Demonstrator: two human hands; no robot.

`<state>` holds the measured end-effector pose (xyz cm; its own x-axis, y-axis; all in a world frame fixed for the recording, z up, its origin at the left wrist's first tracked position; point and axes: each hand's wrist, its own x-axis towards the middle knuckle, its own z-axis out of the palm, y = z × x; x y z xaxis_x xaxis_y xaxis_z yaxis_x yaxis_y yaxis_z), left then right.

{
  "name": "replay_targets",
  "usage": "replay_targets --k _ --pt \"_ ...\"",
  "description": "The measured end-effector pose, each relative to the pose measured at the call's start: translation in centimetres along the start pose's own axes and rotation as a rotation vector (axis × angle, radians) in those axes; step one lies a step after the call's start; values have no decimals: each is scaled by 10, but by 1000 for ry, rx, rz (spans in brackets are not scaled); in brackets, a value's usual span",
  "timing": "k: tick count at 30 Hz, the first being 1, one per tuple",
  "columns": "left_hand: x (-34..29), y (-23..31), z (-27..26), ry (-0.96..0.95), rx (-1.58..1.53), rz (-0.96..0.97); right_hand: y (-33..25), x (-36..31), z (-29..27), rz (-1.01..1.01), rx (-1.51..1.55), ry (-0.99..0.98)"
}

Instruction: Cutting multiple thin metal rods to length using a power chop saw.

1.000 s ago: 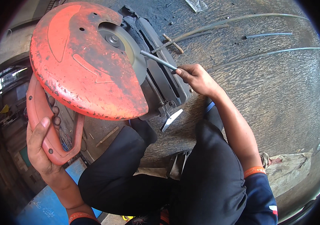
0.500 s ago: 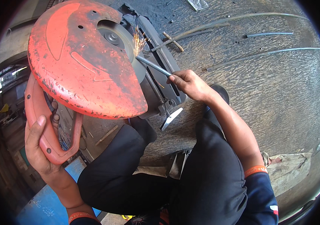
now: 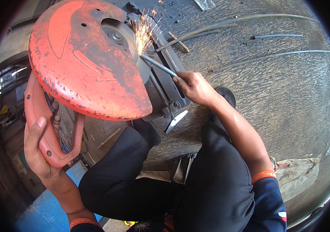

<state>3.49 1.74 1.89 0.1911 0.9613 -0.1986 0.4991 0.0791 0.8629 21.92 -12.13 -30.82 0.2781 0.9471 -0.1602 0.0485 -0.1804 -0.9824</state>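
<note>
Mottled grey-brown floor point(image 3: 281, 100), bright light patches point(image 3: 1, 83) at far left

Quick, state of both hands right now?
Left hand: closed around the red handle.
Right hand: closed, holding a metal rod, its tip at the sparks.

The left wide fisheye camera riding on your head, looking steeply down past your knees point(image 3: 217, 145), facing the floor point(image 3: 281, 96), showing the red blade guard point(image 3: 80, 65) close at upper left, straight edges bending outward.
</note>
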Motion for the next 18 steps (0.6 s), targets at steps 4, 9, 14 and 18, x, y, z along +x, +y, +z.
replay_targets --k 4,9,14,18 --pt "1 0 -1 3 4 -14 -6 0 -3 19 -49 5" --pt "-1 1 2 -3 4 -5 -6 0 -1 -16 -103 38" --pt "-2 3 4 -21 18 22 -1 0 1 -69 -135 73" --pt "-1 3 4 -19 -5 -11 3 0 5 -105 -140 124"
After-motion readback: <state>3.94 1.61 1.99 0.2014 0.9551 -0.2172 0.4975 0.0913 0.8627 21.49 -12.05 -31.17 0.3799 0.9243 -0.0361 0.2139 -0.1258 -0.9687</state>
